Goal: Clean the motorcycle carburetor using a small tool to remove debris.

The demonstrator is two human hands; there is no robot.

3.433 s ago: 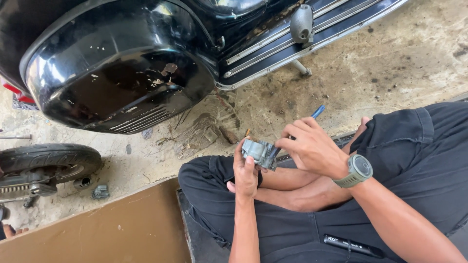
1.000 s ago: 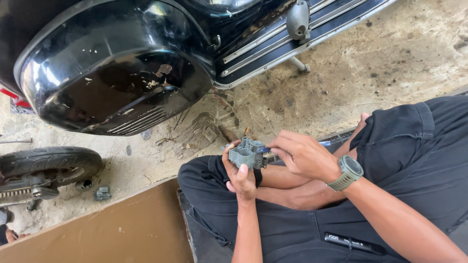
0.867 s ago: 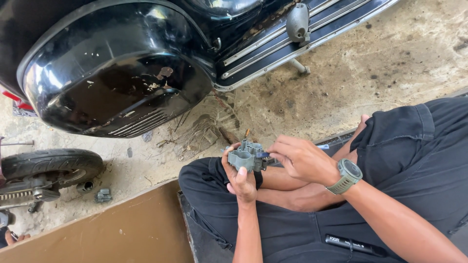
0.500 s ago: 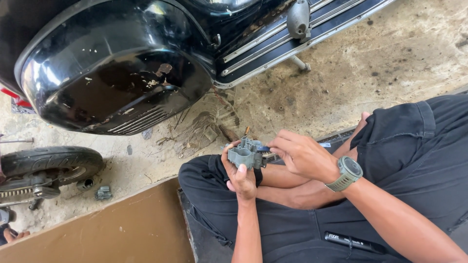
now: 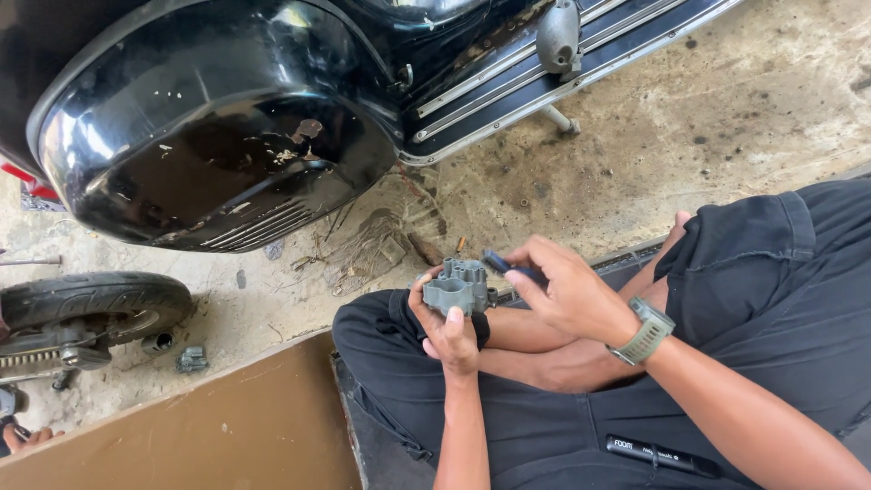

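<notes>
My left hand (image 5: pixel 447 328) grips a small grey metal engine part (image 5: pixel 458 286), a carburettor-like casting, held up over my lap. My right hand (image 5: pixel 567 292) holds a dark blue tool handle (image 5: pixel 504 265) whose tip meets the right side of the part. A grey-green watch (image 5: pixel 646 330) sits on my right wrist. I am seated on the ground in black clothing, legs crossed.
A black scooter body (image 5: pixel 218 127) with its footboard (image 5: pixel 562 73) fills the top of the view. A loose wheel (image 5: pixel 86 304) lies at the left with small metal bits (image 5: pixel 190 360) beside it. A brown board (image 5: pixel 209 426) lies at bottom left on the dirty concrete floor (image 5: pixel 726 118).
Earlier my right hand was raised over the part with the blue tool pointing up; it has since come down to the part's right side. My left hand has kept hold of the part.
</notes>
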